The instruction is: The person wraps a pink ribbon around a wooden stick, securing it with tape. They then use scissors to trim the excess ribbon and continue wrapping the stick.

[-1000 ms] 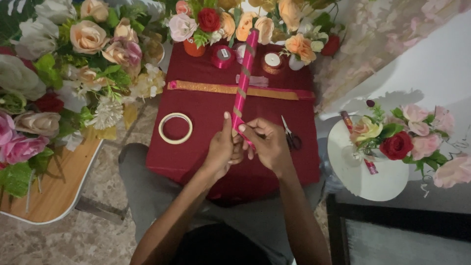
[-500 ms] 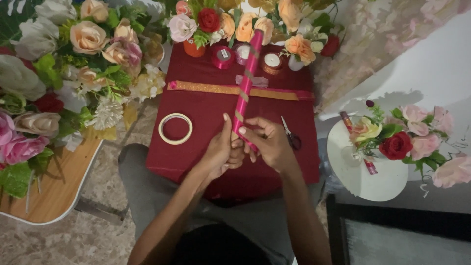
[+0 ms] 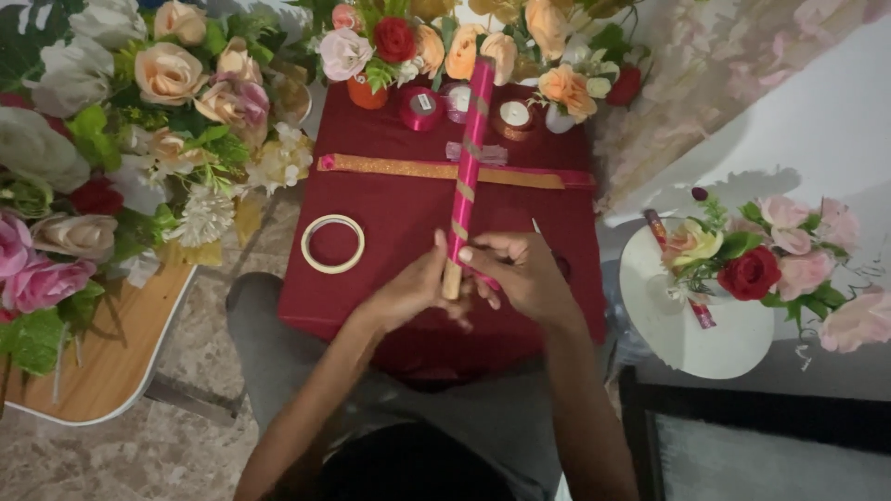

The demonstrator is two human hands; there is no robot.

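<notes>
Still, both hands (image 3: 483, 278) grip the stick (image 3: 467, 176) unchanged.

Stick (image 3: 467, 176), pink-wrapped: lower end covered by the left hand (image 3: 416, 292) and right hand (image 3: 520, 274).
Scissors: only a thin tip (image 3: 535, 225) shows above the right hand; the rest lies under it.
Counter (image 3: 390, 204), dark red cover: near edge hidden behind both hands and forearms.
Flowers (image 3: 111, 121) left of the hands: cut off by the left and top edges.
Pink flower (image 3: 858, 320) far right of the hands: cut by the right edge.
Spools (image 3: 422, 107) beyond the hands: too small to tell details.
</notes>
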